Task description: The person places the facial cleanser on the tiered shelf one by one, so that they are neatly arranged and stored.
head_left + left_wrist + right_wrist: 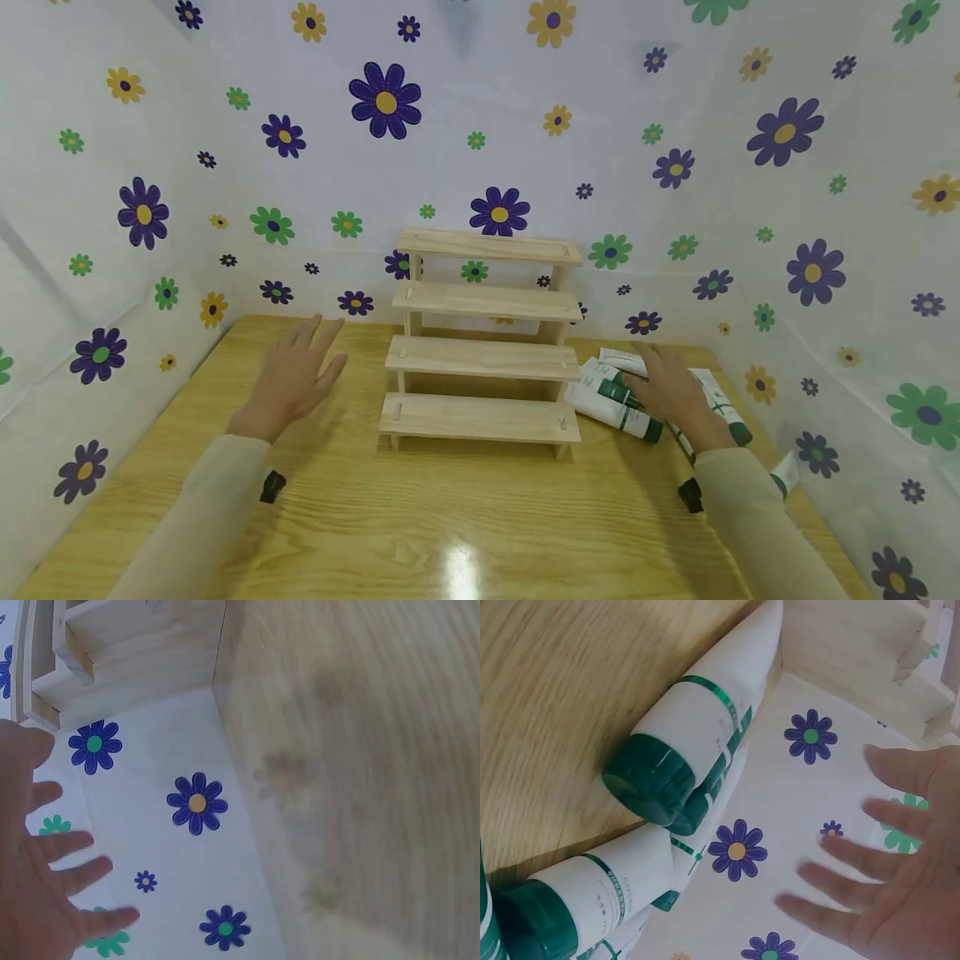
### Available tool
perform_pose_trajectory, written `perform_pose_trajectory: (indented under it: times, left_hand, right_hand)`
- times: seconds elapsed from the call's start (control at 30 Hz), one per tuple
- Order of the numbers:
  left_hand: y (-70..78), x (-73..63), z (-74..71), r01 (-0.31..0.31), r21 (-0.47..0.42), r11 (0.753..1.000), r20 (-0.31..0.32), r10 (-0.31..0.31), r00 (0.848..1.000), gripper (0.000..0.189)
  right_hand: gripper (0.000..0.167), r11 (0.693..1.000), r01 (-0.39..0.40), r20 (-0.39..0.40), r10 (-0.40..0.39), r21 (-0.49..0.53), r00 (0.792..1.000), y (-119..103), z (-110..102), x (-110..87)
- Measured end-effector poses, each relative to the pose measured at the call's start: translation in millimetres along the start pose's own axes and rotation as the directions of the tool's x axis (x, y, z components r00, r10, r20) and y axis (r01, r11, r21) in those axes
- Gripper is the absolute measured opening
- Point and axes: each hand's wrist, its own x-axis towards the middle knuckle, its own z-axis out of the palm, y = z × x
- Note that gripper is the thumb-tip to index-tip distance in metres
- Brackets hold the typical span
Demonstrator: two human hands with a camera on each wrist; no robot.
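Observation:
My left hand is held over the left side of the table, fingers spread and nothing in it. In the left wrist view the same hand shows straight, parted fingers. Over on the right, my right hand hovers above a pile of white squeeze tubes with green caps, its fingers extended. One tube lies against the right end of a wooden tiered shelf. From the right wrist, a tube appears close by, while the empty hand stays apart from it.
The four-step shelf stands mid-table near the back. White flowered cloth hangs behind and along both sides. Another tube lies at the right edge, partly hidden by my sleeve.

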Motion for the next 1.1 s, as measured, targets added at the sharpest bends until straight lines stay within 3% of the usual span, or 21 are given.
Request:
perform_pose_trajectory:
  times: [0.07, 0.13, 0.23, 0.33, 0.43, 0.57, 0.73, 1.1]
  left_hand:
    - [1.2, -1.0, 3.5, -0.049, -0.104, 0.993, 0.000, 0.049, 0.999, 0.056]
    - [3.9, -2.9, 8.4, -0.070, -0.233, 0.970, 0.021, 0.077, 0.997, 0.051]
    - [9.8, -6.8, 18.7, -0.054, -0.408, 0.911, 0.060, 0.086, 0.995, 0.046]
    - [15.5, -11.9, 29.7, -0.015, -0.530, 0.848, 0.097, 0.078, 0.992, 0.043]
    - [20.1, -17.1, 39.5, 0.059, -0.603, 0.795, 0.158, 0.046, 0.986, 0.040]
    - [24.4, -21.8, 49.5, 0.154, -0.686, 0.711, 0.252, 0.033, 0.967, 0.037]
    - [28.8, -22.1, 56.3, 0.201, -0.779, 0.594, 0.299, 0.070, 0.952, 0.049]
    - [32.3, -27.4, 64.5, 0.254, -0.843, 0.474, 0.317, 0.058, 0.947, 0.060]
  right_hand:
    - [0.052, 0.999, 0.030, 0.041, -0.031, 0.022, 0.999, -1.8, -1.5, 0.9]
    - [0.044, 0.998, 0.049, 0.084, -0.052, 0.031, 0.995, -3.0, -1.0, 1.3]
    - [0.036, 0.998, 0.047, 0.133, -0.053, 0.049, 0.990, -4.1, 3.3, 1.0]
    - [0.032, 0.998, 0.046, 0.152, -0.053, 0.050, 0.987, -3.7, 9.7, -0.2]
    - [0.030, 0.998, 0.050, 0.157, -0.056, 0.041, 0.986, -2.8, 15.6, -0.9]
    - [0.029, 0.999, 0.047, 0.165, -0.051, 0.025, 0.985, -2.3, 19.6, -1.7]
    - [0.028, 0.999, 0.030, 0.166, -0.032, 0.013, 0.986, -0.2, 23.9, -1.4]
    - [0.035, 0.999, 0.028, 0.149, -0.021, -0.044, 0.989, -2.1, 36.5, -1.1]
